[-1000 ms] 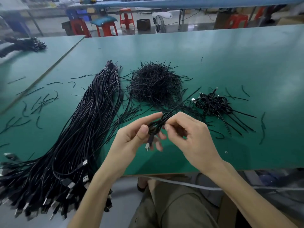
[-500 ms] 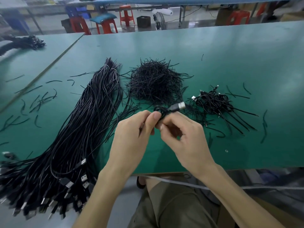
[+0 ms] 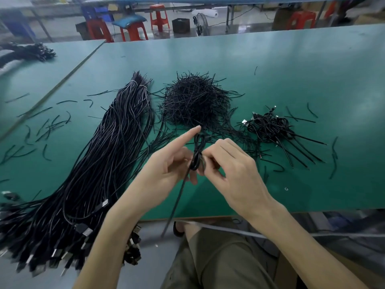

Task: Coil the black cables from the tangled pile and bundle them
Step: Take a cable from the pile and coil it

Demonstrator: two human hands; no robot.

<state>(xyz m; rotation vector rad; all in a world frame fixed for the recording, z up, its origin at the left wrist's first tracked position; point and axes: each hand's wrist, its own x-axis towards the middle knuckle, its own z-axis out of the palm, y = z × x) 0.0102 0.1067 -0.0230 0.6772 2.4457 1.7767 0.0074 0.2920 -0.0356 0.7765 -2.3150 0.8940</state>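
While the left hand (image 3: 166, 165) (index outstretched) is pinching the coiled cable (image 3: 196, 156), the right hand (image 3: 237, 172) is gripping it, fingers curled.

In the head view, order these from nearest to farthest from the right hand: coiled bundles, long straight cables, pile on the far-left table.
1. coiled bundles, ahead on the right.
2. long straight cables, on the left.
3. pile on the far-left table, far back left.
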